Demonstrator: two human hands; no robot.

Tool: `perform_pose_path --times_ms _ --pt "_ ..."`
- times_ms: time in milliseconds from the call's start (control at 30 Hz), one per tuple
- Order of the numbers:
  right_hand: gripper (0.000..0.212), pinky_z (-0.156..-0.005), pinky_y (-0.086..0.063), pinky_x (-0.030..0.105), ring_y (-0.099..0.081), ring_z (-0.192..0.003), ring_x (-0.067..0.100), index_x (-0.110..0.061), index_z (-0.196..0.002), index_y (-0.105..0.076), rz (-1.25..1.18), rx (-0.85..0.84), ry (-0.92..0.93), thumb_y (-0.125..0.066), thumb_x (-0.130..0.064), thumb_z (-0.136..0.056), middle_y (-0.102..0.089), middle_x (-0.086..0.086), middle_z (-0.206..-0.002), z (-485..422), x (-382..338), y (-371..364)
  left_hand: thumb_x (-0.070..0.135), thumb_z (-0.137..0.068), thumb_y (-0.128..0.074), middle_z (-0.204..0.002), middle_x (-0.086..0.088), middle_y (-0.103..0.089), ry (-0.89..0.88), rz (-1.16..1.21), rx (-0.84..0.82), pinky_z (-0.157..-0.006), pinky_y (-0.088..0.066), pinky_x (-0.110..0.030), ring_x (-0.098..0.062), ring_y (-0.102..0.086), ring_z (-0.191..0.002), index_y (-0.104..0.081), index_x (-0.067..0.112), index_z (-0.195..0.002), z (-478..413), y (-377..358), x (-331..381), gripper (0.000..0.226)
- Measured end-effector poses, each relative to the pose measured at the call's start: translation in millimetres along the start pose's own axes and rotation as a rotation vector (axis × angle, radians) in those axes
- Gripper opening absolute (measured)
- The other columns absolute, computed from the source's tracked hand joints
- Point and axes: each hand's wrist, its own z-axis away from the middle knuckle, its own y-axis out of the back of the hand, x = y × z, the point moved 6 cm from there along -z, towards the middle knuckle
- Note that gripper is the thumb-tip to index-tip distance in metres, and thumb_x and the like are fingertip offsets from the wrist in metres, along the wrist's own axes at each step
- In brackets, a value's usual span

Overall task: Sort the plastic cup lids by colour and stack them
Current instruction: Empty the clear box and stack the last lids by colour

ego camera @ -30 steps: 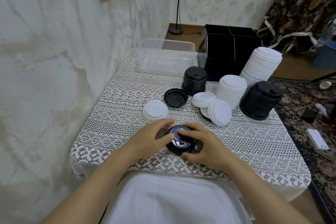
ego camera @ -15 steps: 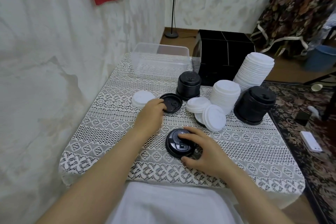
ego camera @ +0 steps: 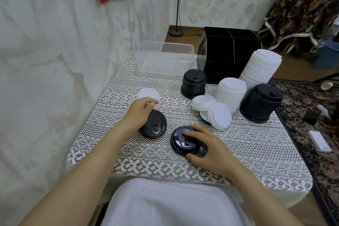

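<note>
Lids in the tall white stack (ego camera: 260,68) are leaning at the far right of the worktop (ego camera: 256,143); a knock from a reaching arm is likely sending them sliding. Nearer, the right hand (ego camera: 211,145) is steadying the low black stack (ego camera: 183,141), fingers curled round its rim. The left hand (ego camera: 138,113) is gripping a tilted black lid (ego camera: 155,124) just beside it; seating it off-centre is risking a crooked stack.

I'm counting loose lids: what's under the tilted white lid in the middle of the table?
One more white lid lies flat beneath the tilted lid, with only its left edge showing. Whether others lie under it is hidden.
</note>
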Motion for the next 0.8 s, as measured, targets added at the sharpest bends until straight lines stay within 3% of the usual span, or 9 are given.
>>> perform_pose_path --times_ms 67,167,267,367,500,633,800 --pt "0.063 -0.109 -0.032 0.019 -0.035 -0.132 -0.005 -0.045 -0.134 -0.05 0.0 0.0 0.002 -0.076 -0.035 -0.077 -0.033 -0.027 -0.145 0 0 -1 0.018 -0.101 -0.047 -0.106 0.0 -0.064 -0.043 -0.148 0.039 -0.082 -0.041 -0.024 -0.018 -0.058 -0.106 -0.065 0.014 -0.116 1 5 -5 0.024" --pt "0.064 -0.11 -0.032 0.021 -0.036 -0.132 -0.005 -0.046 -0.134 -0.05 -0.002 0.003 -0.001 -0.076 -0.035 -0.077 -0.033 -0.028 -0.145 1 -1 0 0.021 -0.101 -0.048 -0.125 -0.004 -0.062 -0.078 -0.185 0.098 -0.093 -0.038 -0.024 -0.014 -0.053 -0.113 -0.061 0.011 -0.126 10 10 -6 0.03" --pt "0.064 -0.111 -0.033 0.023 -0.036 -0.132 -0.004 -0.047 -0.133 -0.05 -0.006 0.012 -0.006 -0.076 -0.036 -0.076 -0.033 -0.027 -0.146 1 0 0 0.026 -0.096 -0.057 -0.141 0.001 -0.049 -0.073 -0.164 0.002 -0.109 -0.035 -0.036 -0.015 -0.043 -0.128 -0.051 0.021 -0.137 22 6 -13 0.041" --pt "0.063 -0.111 -0.033 0.022 -0.036 -0.131 -0.005 -0.05 -0.131 -0.05 -0.013 0.019 -0.01 -0.076 -0.036 -0.075 -0.033 -0.028 -0.145 1 -1 0 0.036 -0.084 -0.072 -0.15 0.004 -0.033 -0.083 -0.324 -0.148 -0.116 -0.025 -0.043 -0.018 -0.03 -0.138 -0.035 0.031 -0.145 36 1 -22 0.072" --pt "0.064 -0.11 -0.032 0.021 -0.035 -0.131 -0.007 -0.052 -0.13 -0.048 -0.014 0.017 -0.019 -0.077 -0.035 -0.075 -0.033 -0.029 -0.145 1 0 1 0.046 -0.076 -0.076 -0.151 0.004 -0.028 -0.139 -0.498 -0.154 -0.116 -0.02 -0.038 -0.016 -0.022 -0.139 -0.026 0.028 -0.148 46 -3 -26 0.089" --pt "0.076 -0.112 -0.034 0.023 -0.037 -0.129 -0.009 -0.052 -0.135 -0.039 -0.041 0.018 -0.022 -0.079 -0.033 -0.074 -0.037 -0.031 -0.14 1 -4 1 0.039 -0.074 -0.08 -0.142 0.009 -0.036 -0.159 -0.384 -0.103 -0.112 -0.025 -0.035 -0.012 -0.028 -0.133 -0.03 0.031 -0.146 51 1 -22 0.088" --pt "0.101 -0.111 -0.032 0.02 -0.036 -0.133 -0.008 -0.044 -0.148 -0.022 -0.156 0.007 -0.079 -0.083 -0.027 -0.07 -0.037 -0.022 -0.147 2 0 4 0.03 -0.069 -0.082 -0.133 0.023 -0.038 -0.308 -0.176 -0.198 -0.105 -0.029 -0.015 0.009 -0.036 -0.122 -0.037 0.046 -0.131 63 -15 4 0.079"
